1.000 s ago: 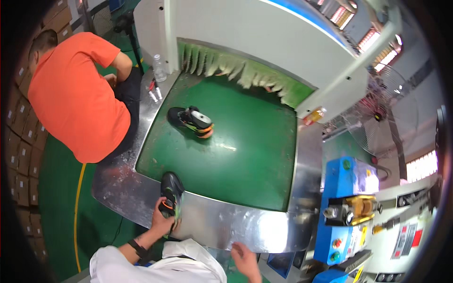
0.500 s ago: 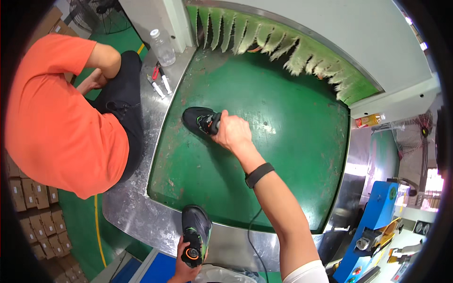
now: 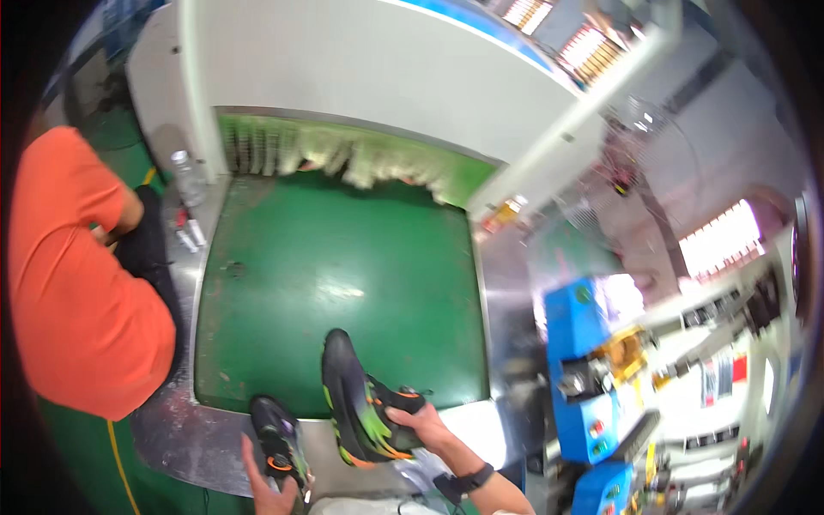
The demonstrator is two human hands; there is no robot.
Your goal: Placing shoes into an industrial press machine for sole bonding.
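A person's two bare hands, set well apart, work a pair of dark sports shoes at the near edge of a metal-rimmed conveyor. The left hand (image 3: 269,496) stands at the heel of the left shoe (image 3: 273,427), thumb and fingers to either side; whether it grips cannot be told. The right hand (image 3: 422,424), below a black wristband (image 3: 463,485), is clamped on the ankle end of the right shoe (image 3: 348,399), which tilts to show green and orange along its side, its toe pointing away over the belt. The left shoe, an orange ring at its collar, appears over the steel ledge (image 3: 172,442). Beyond lies the green belt (image 3: 343,275). At left, a co-worker in an orange shirt (image 3: 86,283) sits beside the ledge; at right is a blue machine (image 3: 573,330) with coloured buttons. Farther off, white tubes (image 3: 196,232) and a clear bottle (image 3: 187,182) stand or lie at the belt's left, a bottle of amber liquid (image 3: 505,213) at its right. A ragged fringe curtain (image 3: 343,154) hangs from the pale machine housing (image 3: 343,69), with bright windows (image 3: 721,240) in the background
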